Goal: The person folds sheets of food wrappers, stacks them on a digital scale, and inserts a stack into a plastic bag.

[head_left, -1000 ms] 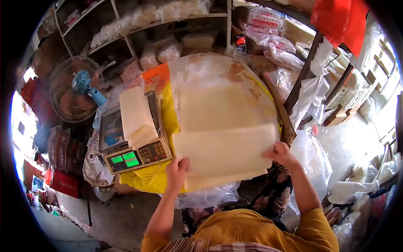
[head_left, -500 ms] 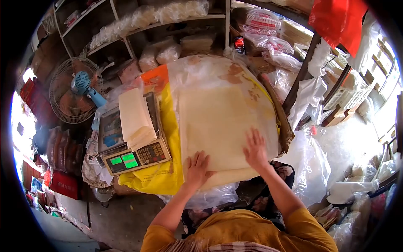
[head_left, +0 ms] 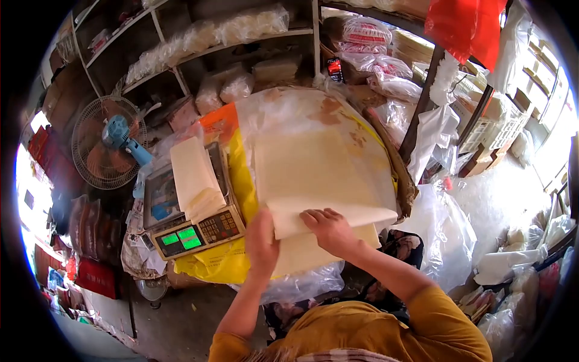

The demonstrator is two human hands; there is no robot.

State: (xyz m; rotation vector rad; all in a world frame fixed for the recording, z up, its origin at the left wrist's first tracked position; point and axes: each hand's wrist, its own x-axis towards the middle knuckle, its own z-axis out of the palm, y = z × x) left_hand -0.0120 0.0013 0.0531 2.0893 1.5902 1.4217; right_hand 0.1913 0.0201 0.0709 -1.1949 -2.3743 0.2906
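A large, thin cream-coloured sheet (head_left: 304, 160) lies on the plastic-covered work surface, its near edge lifted and folded over. My left hand (head_left: 261, 241) is at the left end of the fold, fingers closed on the sheet's edge and partly hidden. My right hand (head_left: 332, 231) presses on the middle of the fold with its fingers curled over the sheet. Below the fold, more cream sheet shows near the front edge. To the left, a folded stack of similar sheets (head_left: 194, 175) rests on a digital scale (head_left: 202, 235) with lit green displays.
A caged fan (head_left: 108, 142) stands at the left. Shelves (head_left: 232, 41) with bagged goods run along the back, and a phone (head_left: 335, 70) leans there. Clear plastic bags (head_left: 443, 232) are at the right. A red bag (head_left: 464, 27) hangs above.
Both hands were lying flat on the spread sheet. Now its near edge is raised and folded away from me, with my right hand drawn inward to the middle.
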